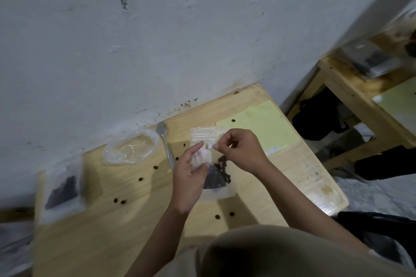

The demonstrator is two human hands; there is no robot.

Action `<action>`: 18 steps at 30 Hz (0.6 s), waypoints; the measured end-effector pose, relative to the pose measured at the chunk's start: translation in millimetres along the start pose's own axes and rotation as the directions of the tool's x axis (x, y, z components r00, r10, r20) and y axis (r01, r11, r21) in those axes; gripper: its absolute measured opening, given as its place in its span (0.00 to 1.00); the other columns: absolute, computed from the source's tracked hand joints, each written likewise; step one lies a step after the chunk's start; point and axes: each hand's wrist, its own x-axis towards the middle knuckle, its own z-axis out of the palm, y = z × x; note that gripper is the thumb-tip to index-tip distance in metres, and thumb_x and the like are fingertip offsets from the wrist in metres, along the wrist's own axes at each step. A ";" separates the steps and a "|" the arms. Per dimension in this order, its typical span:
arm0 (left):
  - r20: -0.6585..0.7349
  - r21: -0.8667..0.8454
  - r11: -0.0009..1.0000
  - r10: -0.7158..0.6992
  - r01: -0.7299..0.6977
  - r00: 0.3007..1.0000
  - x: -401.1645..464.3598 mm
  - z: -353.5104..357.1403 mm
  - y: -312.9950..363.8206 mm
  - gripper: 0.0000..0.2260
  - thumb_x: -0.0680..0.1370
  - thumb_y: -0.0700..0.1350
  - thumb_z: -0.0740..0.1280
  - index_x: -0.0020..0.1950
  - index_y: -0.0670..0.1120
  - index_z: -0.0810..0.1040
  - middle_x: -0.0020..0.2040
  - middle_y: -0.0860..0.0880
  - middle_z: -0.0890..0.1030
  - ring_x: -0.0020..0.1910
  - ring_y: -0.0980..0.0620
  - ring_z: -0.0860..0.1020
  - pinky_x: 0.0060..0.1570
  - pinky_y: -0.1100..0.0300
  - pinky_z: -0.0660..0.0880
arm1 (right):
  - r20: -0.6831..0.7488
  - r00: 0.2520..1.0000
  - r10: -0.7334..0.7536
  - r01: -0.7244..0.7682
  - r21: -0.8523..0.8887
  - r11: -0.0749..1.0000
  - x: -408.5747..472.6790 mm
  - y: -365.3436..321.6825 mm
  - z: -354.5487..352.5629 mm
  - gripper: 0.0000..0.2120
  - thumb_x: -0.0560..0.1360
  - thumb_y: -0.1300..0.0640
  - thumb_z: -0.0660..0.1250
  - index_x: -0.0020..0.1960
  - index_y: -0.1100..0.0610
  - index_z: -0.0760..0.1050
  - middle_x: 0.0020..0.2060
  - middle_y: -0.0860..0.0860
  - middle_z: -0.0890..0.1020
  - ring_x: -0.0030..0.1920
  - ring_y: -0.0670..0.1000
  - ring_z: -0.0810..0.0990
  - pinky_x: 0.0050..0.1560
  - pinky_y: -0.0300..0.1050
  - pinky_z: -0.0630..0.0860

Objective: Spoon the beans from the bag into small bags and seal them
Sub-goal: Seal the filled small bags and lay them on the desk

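Observation:
A small clear bag (pixel 219 183) holding dark beans lies on the wooden table (pixel 135 231) in the middle. My left hand (pixel 190 175) holds its left edge near the top. My right hand (pixel 240 149) pinches the bag's top strip between thumb and forefinger. A metal spoon (pixel 166 141) lies just left of my hands, bowl toward the wall. A crumpled clear bag (pixel 130 149) sits further left. Another small bag with beans (pixel 63 189) rests at the table's left edge. Several loose beans (pixel 119 201) are scattered over the table.
A pale green sheet (pixel 265 128) covers the table's far right part, with flat clear bags (pixel 202 134) beside it. The table stands against a grey wall (pixel 180 29). A second wooden table (pixel 360 87) with packets stands to the right, dark bags below.

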 end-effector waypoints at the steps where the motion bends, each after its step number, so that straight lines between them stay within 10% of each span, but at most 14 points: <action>1: -0.001 0.009 1.000 0.009 -0.009 1.000 -2.3 -0.7 1.5 0.24 0.75 0.33 0.67 0.61 0.60 0.76 0.64 0.64 0.75 0.63 0.52 0.76 0.61 0.47 0.75 | 0.002 1.000 -0.005 0.005 -0.009 1.000 -1.0 -2.5 4.1 0.09 0.68 0.56 0.75 0.34 0.53 0.76 0.32 0.46 0.81 0.28 0.40 0.76 0.36 0.43 0.75; 9: -0.028 -0.005 0.999 0.048 -0.048 0.998 -25.4 -18.2 3.8 0.25 0.75 0.29 0.64 0.58 0.58 0.75 0.61 0.63 0.76 0.64 0.66 0.71 0.67 0.52 0.70 | -0.080 0.997 -0.012 0.001 -0.141 0.990 -16.7 -12.3 21.8 0.12 0.66 0.53 0.77 0.39 0.53 0.73 0.26 0.46 0.76 0.25 0.40 0.73 0.31 0.36 0.69; 18: -0.076 -0.196 0.980 0.012 -0.027 0.997 -49.0 -53.5 -10.2 0.25 0.74 0.29 0.64 0.59 0.58 0.78 0.64 0.59 0.76 0.65 0.48 0.74 0.62 0.42 0.72 | -0.255 0.967 0.015 -0.009 0.022 1.000 -56.6 -10.6 60.3 0.11 0.68 0.55 0.74 0.36 0.50 0.71 0.41 0.48 0.77 0.36 0.46 0.74 0.38 0.38 0.69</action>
